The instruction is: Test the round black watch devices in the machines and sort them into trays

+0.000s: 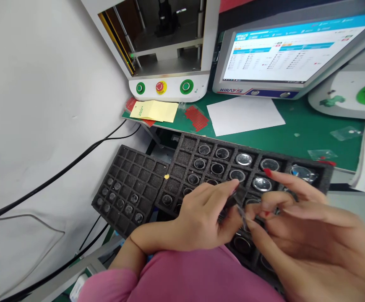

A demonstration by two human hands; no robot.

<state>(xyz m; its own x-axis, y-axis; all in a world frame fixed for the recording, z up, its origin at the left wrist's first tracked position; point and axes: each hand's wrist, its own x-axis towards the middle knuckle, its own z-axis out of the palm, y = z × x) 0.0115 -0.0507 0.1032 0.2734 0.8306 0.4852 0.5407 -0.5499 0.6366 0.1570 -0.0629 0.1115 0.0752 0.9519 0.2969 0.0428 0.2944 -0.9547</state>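
Note:
My left hand (206, 214) is closed, with thumb and forefinger pinching a thin, clear plastic piece (241, 209). The piece looks like film or a small bag, but its exact kind is blurred. From the other side my right hand (308, 235) pinches its lower edge, with the other fingers curled and one raised. Both hands are above a dark foam tray (178, 158), whose square compartments hold several round lenses with dark or shiny faces, such as a lens (243, 159). My hands hide part of the tray's near side.
A second foam tray (144, 174) with smaller round pieces lies to the left. Behind stand a machine with buttons (166, 88) and a monitor (264, 54). White paper (245, 115), a yellow card (154, 110) and a red perforated sheet (196, 118) lie on the green bench (308, 138). Black cables (59, 172) hang left.

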